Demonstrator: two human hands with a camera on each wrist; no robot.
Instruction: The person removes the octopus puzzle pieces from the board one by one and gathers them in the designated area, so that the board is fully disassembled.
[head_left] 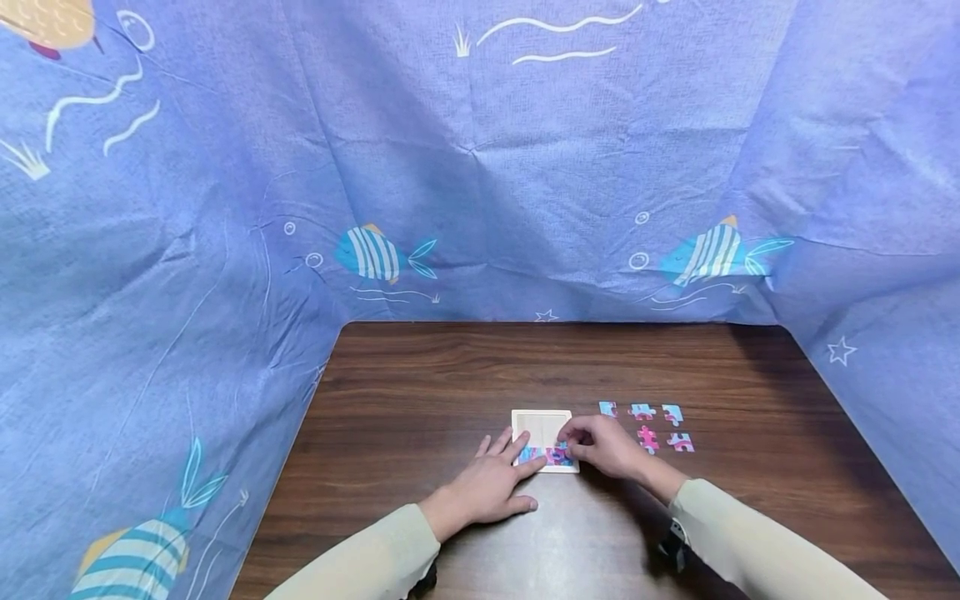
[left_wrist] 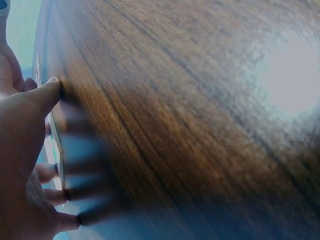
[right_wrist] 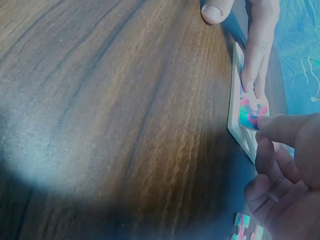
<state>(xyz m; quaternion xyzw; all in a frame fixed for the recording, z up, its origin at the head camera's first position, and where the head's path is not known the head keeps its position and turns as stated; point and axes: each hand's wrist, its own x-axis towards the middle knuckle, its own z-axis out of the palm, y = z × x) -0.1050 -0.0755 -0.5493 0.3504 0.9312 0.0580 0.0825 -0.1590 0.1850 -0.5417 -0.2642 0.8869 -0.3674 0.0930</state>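
A small white jigsaw tray (head_left: 542, 412) lies on the table, with pink and blue puzzle pieces (head_left: 557, 457) along its near side. My left hand (head_left: 489, 485) rests over the tray's left part, its fingers spread and fingertips on the frame and pieces. At the tray's right side, my right hand (head_left: 611, 446) pinches a puzzle piece with thumb and curled fingers. In the right wrist view the thumb touches the edge of a colourful piece (right_wrist: 251, 111) inside the frame; the fingers partly hide it. The left wrist view shows the left fingers (left_wrist: 47, 172) against the tray edge.
Several loose puzzle pieces (head_left: 648, 438) lie in two rows on the dark wooden table (head_left: 405, 375), to the right of the tray. Blue cloth (head_left: 525, 167) printed with fish hangs behind and at both sides of the table.
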